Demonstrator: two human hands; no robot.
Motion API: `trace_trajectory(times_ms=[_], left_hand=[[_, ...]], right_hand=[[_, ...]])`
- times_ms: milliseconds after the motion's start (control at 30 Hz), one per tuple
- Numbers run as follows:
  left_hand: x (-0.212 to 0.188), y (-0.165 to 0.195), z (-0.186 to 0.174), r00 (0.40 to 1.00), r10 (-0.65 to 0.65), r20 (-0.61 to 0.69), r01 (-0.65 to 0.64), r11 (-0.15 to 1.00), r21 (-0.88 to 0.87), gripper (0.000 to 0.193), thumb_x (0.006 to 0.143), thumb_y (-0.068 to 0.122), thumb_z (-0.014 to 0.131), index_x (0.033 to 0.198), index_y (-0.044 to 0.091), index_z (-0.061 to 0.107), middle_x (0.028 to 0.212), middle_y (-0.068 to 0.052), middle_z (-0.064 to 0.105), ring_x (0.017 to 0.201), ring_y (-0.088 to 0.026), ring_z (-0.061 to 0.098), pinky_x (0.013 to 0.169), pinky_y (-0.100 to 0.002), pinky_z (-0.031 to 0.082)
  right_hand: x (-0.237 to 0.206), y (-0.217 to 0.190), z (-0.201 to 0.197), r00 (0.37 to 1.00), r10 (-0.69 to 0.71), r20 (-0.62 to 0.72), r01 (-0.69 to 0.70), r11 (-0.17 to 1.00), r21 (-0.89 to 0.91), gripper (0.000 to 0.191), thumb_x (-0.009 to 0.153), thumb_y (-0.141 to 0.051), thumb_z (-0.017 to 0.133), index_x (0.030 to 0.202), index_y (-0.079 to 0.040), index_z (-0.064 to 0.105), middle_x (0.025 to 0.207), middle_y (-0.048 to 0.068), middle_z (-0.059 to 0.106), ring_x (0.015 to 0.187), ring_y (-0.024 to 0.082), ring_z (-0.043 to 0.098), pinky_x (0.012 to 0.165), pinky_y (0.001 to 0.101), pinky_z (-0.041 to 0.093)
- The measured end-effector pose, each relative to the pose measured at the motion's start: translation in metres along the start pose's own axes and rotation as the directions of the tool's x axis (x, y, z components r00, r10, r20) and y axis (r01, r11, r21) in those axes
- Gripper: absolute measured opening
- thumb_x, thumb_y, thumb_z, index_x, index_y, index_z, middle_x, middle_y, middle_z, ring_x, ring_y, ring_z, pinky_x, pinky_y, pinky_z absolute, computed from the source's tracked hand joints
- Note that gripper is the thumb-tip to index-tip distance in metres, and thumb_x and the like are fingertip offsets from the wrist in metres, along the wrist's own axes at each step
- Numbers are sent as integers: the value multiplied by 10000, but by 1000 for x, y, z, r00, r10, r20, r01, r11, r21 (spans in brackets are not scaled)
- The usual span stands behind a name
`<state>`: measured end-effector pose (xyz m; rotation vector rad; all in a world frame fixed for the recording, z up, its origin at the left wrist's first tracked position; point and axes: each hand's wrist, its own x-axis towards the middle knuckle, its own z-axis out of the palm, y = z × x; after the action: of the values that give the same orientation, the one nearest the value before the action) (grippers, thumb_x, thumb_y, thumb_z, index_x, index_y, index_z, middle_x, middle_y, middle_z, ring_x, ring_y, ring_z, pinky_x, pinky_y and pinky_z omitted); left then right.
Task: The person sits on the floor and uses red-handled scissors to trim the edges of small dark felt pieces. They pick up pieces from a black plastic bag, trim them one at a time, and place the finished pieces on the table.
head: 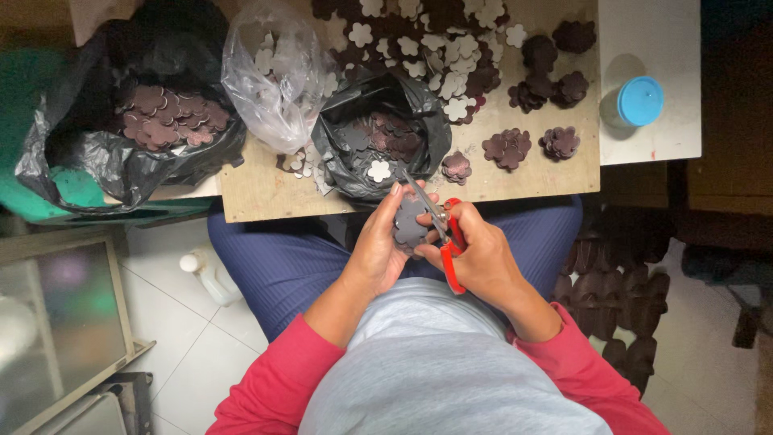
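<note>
Now look at the wooden board (266, 193) across your lap; everything sits around it. Far left of the board, a big black bag (88, 153) holds brown flower shapes. Next, on the board, a clear bag (274, 89) holds pale ones. Then comes a small black bag (378, 137), open, with dark shapes and one white flower inside.

Just below the board's near edge, your left hand (374, 250) is closed around a dark flower piece (409, 225), pinching it by its side. The piece looks thin, light and bendy, so I think it will flop if you hold only one petal. Hold it near the middle, close to where the blades bite.

Your right hand (483, 262) is wrapped around red scissors (447, 238), fingers through the handles. The blades point up, toward the small black bag, and touch the piece.

Farther right on the board lie loose flowers (451, 56) and small stacks (507, 147). Past the board's right end stands a cup with a blue lid (640, 101). The small black bag is very near the blade tips, so it could get snagged.
</note>
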<state>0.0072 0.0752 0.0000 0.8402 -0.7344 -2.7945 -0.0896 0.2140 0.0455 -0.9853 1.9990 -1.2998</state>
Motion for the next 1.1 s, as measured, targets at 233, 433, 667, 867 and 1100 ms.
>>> trace_trajectory(times_ms=[233,433,667,867,1100], left_hand=[[-1,-2,1,999,27,26,-26,999,-28,627,1035,542,427,1417,50,487,1289,-126,628,1127,-203,659,957,-382,577],[-2,-2,-1,998,56,21,-56,998,24,586,1085,488,442,1443,28,502,1257,-130,612,1080,-210,653,843,-354,563],[-5,-1,1,999,42,35,-45,994,100,513,1048,387,503,1419,33,510,1281,-126,635,1080,-180,669,778,-292,572],[-3,-3,1,997,21,71,-35,977,209,467,1049,373,542,1403,69,533,1276,-80,641,938,-115,614,648,-217,458],[-4,1,-3,999,44,-24,-36,964,263,442,986,339,632,1334,70,587,1112,-43,694,913,-56,644,666,-214,498]], right_hand=[[1,-10,2,999,29,-25,-33,990,-135,576,686,-150,940,1066,-21,527,1092,89,777,832,137,760,675,284,585],[1,-16,0,997,72,7,-72,997,20,466,757,-82,873,1107,-18,571,1125,79,764,908,104,751,777,274,600],[4,3,-1,982,166,86,-185,925,333,478,790,5,818,1192,-33,563,1103,92,736,911,81,688,834,262,589],[5,25,3,961,275,21,-261,879,400,370,817,57,779,1090,-44,550,988,79,745,676,70,542,577,220,441],[8,22,-12,946,313,-78,-243,850,467,329,851,-19,762,1011,-89,483,852,32,688,636,39,553,530,206,437]])
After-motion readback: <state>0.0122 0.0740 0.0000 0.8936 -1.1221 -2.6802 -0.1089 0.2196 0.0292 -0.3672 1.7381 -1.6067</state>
